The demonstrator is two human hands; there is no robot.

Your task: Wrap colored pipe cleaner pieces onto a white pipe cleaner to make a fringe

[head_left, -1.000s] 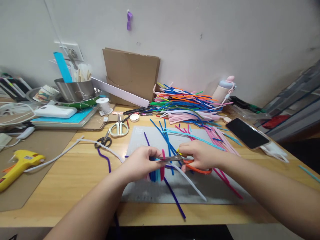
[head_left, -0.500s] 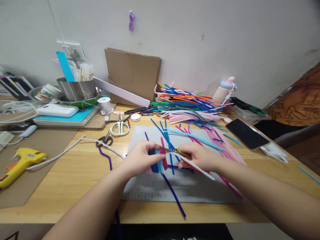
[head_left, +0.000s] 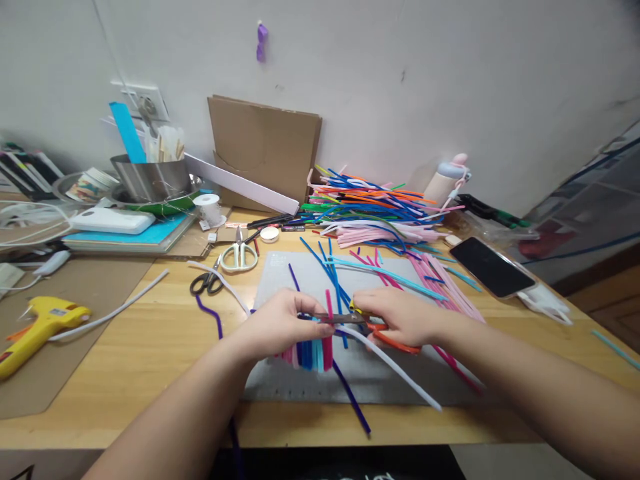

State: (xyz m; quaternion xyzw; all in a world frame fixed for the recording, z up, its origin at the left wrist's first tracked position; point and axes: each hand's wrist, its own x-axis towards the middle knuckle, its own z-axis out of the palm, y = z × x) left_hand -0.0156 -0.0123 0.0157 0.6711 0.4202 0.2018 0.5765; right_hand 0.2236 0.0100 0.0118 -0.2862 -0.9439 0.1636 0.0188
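Observation:
My left hand (head_left: pixel 285 323) is closed on a row of bent pipe cleaners (head_left: pixel 313 353) in pink, dark blue, light blue and magenta. A magenta end sticks up above its fingertips. My right hand (head_left: pixel 400 317) grips a pair of scissors (head_left: pixel 397 341) with orange and yellow handles. Their blades point left and reach the magenta pipe cleaner beside my left fingers. A white pipe cleaner (head_left: pixel 395 367) runs from the left fingertips down to the right. Beneath both hands lies a grey mat (head_left: pixel 400 387), with blue and purple pipe cleaners on it.
A heap of coloured pipe cleaners (head_left: pixel 375 207) lies at the back, a phone (head_left: pixel 493 267) to the right. Two other scissors, one white-handled (head_left: pixel 239 259), one black-handled (head_left: pixel 207 283), lie left of the mat. A yellow glue gun (head_left: pixel 43 327) rests at far left.
The scissors have shifted slightly down, their blades now crossing the magenta pipe cleaner. The pipe cleaner row has tilted lower, and the white strand's free end has dropped to the right.

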